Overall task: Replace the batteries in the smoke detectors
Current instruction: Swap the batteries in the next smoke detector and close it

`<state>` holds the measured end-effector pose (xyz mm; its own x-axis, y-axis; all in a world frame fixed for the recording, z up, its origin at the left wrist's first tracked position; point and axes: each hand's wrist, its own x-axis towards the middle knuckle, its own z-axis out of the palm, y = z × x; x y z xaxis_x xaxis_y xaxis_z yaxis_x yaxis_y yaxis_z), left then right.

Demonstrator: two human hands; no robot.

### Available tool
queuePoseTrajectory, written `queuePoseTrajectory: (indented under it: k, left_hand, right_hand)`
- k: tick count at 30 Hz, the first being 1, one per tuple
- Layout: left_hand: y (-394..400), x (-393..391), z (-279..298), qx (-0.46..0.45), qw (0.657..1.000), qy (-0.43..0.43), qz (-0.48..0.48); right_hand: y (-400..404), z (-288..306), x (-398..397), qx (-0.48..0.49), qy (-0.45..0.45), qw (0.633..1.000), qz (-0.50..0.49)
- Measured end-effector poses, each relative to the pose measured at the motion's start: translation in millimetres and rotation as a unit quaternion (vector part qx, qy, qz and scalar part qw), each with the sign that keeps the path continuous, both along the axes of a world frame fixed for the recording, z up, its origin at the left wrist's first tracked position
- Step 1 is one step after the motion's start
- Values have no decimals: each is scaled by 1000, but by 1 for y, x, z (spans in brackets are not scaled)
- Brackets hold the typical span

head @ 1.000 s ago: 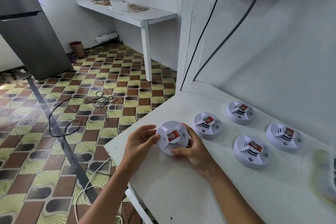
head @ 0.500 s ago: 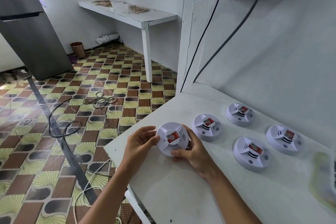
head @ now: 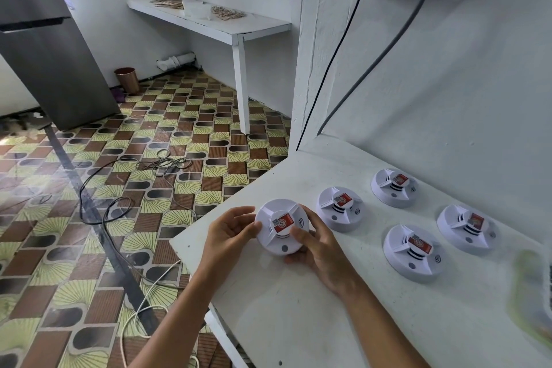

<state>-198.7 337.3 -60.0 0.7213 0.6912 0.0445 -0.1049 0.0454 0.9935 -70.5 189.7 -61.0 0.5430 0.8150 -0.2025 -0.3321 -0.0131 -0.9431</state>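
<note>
A round white smoke detector with a red label on top is held just above the near left corner of the white table. My left hand grips its left rim with curled fingers. My right hand grips its right side, thumb on the top next to the label. Several more detectors of the same kind lie on the table to the right: one close by, one behind it, one in front and one near the wall.
A black cable and a grey cable hang down the wall from plugs to the table's back edge. A blurred greenish object sits at the right edge. Cables lie on the tiled floor left of the table.
The held detector has been turned a little in my hands and tilted. My right thumb has shifted onto its top. The view has dropped slightly.
</note>
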Motion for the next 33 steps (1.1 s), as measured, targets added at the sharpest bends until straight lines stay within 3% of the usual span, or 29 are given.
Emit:
queuePoseTrajectory:
  k: [9, 33]
  left_hand:
    - [-1, -1, 1, 5, 1000, -2, -3]
    - [-2, -1, 2, -3, 1000, -5, -7]
  right_hand:
    - [-2, -1, -2, -17, -65, 998, -4]
    - [-2, -2, -2, -15, -67, 998, 2]
